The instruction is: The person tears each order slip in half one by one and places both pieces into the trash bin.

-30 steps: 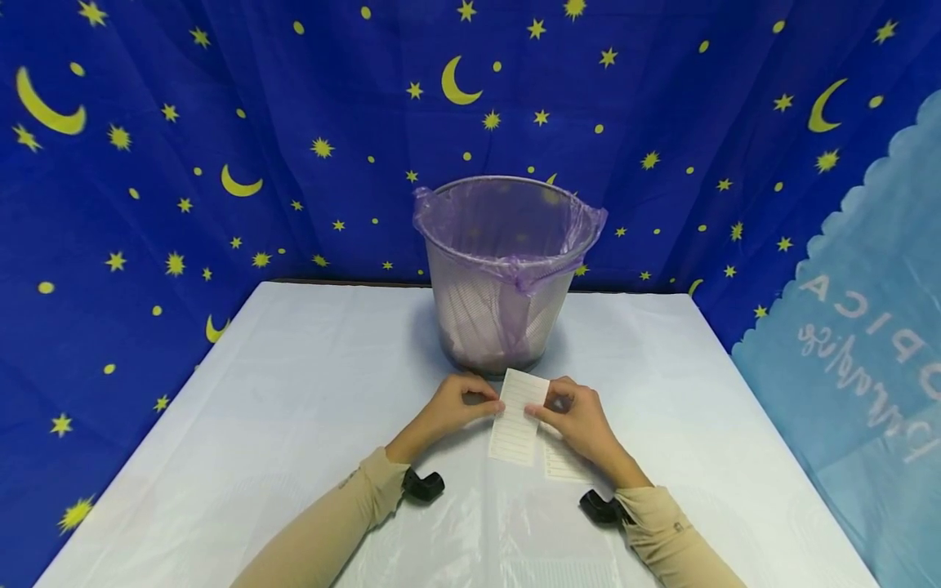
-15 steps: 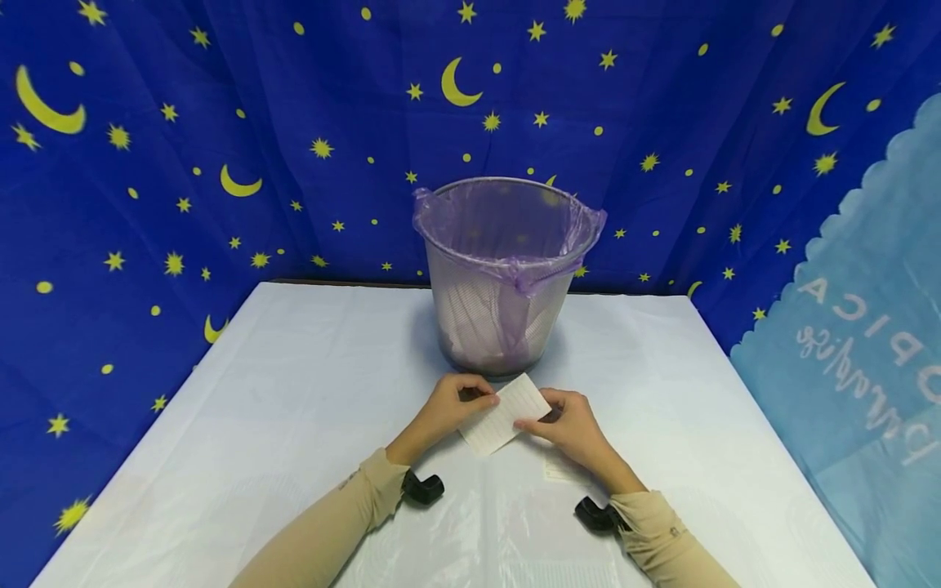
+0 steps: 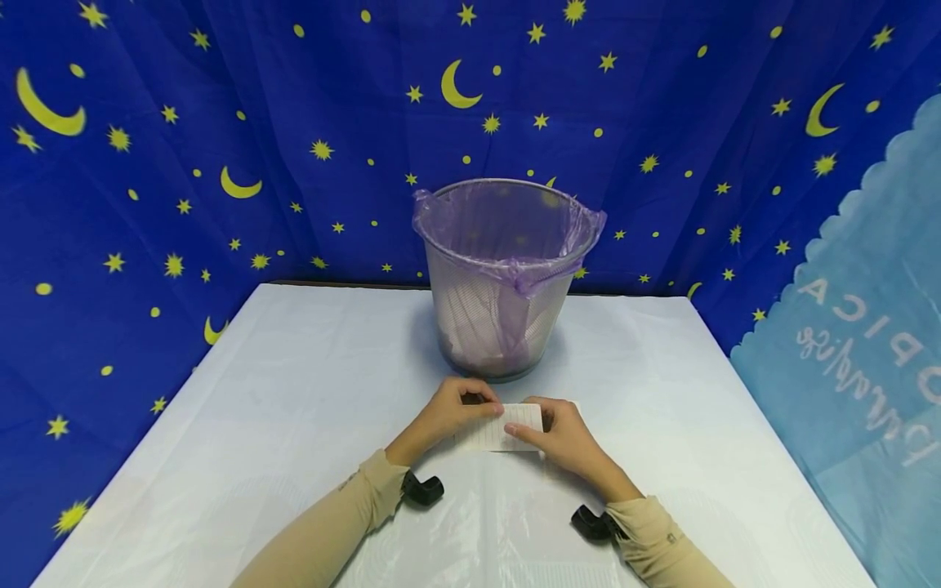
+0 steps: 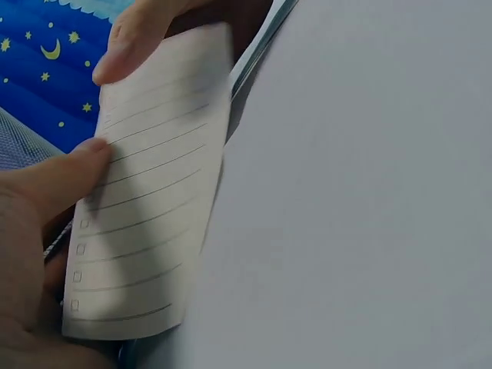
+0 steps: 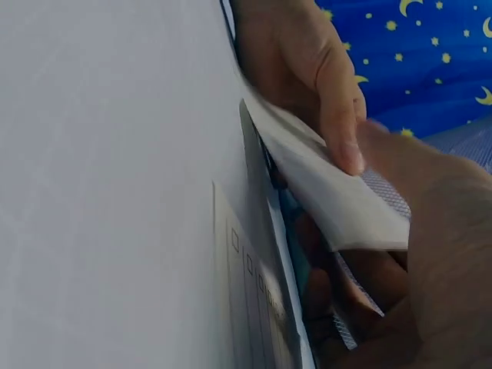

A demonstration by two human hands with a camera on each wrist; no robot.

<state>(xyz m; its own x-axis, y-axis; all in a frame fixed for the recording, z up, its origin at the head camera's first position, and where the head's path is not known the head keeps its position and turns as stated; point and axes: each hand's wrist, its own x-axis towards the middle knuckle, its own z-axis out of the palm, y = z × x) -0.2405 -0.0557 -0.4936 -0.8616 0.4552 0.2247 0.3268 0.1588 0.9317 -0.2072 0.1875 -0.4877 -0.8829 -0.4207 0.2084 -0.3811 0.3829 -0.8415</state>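
Note:
Between my two hands is a lined paper slip [image 3: 479, 438] with small checkboxes along one edge. My left hand [image 3: 457, 408] pinches it near its upper edge, its thumb lying on the ruled face in the left wrist view. Thumb and fingers of my right hand [image 3: 569, 437] grip the slip's other end. In the head view the slip lies sideways, just above the table. Another lined slip [image 5: 250, 292] with checkboxes lies on the table by the right hand, which mostly covers it in the head view.
A mesh wastebasket [image 3: 478, 314] lined with a purple bag [image 3: 524, 278] stands just beyond the hands. A white cloth covers the table [image 3: 331, 351]. Blue curtains [image 3: 353, 98] with moons and stars enclose the back and sides.
The held slip has turned from upright to sideways between the hands. The right hand has moved slightly down and left, while the left has barely moved.

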